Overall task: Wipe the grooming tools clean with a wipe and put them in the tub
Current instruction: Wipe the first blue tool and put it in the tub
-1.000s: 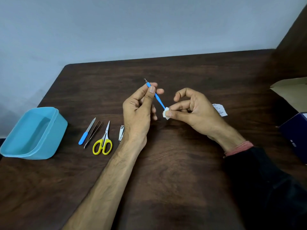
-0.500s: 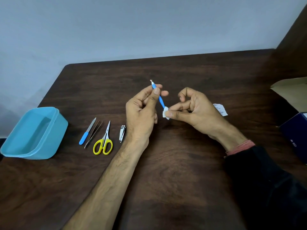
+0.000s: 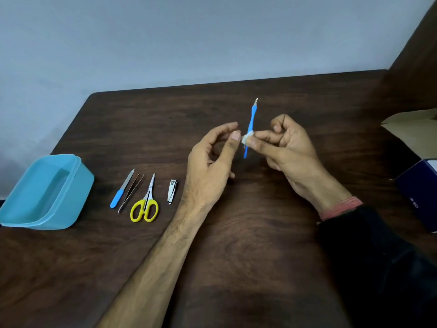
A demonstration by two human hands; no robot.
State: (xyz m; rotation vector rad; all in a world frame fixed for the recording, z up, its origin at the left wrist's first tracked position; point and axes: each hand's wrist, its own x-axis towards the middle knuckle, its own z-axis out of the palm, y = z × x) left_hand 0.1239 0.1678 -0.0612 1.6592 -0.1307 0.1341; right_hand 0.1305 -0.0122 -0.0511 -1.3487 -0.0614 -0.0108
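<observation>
A thin blue cuticle tool with a metal tip stands nearly upright above the table's middle. My right hand pinches a small white wipe around the tool's lower half. My left hand is just left of it with fingers apart, the thumb tip close to the wipe, and holds nothing. On the table to the left lie a blue-handled nail file, tweezers, yellow-handled scissors and a nail clipper. The turquoise tub sits at the far left with nothing visible in it.
A brown cardboard box and a dark blue box stand at the right edge of the dark wooden table. A pale wall rises behind the table's far edge.
My left hand has let go of the blue tool and opened. The tool has swung from a leftward slant to nearly upright, and my right hand's wipe now sits nearer its middle.
</observation>
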